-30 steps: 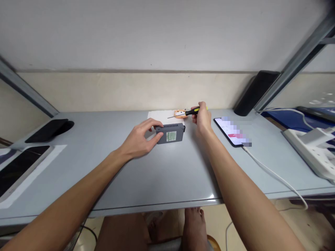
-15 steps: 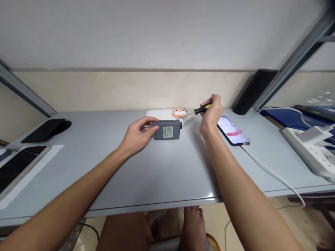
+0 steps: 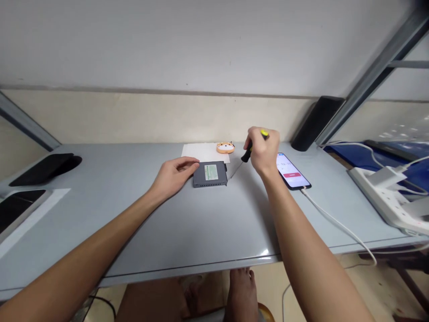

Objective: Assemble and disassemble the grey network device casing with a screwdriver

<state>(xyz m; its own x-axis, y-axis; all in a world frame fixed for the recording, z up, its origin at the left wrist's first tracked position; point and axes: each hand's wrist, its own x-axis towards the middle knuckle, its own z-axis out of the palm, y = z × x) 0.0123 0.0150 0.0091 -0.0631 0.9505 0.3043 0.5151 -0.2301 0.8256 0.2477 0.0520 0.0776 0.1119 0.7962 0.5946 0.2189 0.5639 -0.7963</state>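
A dark grey box (image 3: pixel 199 175) with a pale green label lies on the grey desk, its label facing up and its slotted edge toward me. My left hand (image 3: pixel 174 176) grips the box at its left side between thumb and fingers. In my right hand (image 3: pixel 263 150) is a black and yellow screwdriver (image 3: pixel 246 155), its thin shaft slanting down to the left. The screwdriver's tip is close to the box's right end; whether it touches is too small to tell.
Behind the box are white paper (image 3: pixel 194 152) and an orange animal-faced case (image 3: pixel 225 147). A lit phone (image 3: pixel 291 172) with a white cable lies to the right, near a power strip (image 3: pixel 378 197). A black cylinder (image 3: pixel 317 124) leans at the back; another device (image 3: pixel 20 208) is at left.
The box has tipped from standing on edge to lying flatter, with its slots now toward me. The screwdriver has turned steeper, and its tip has come down beside the box's right end.
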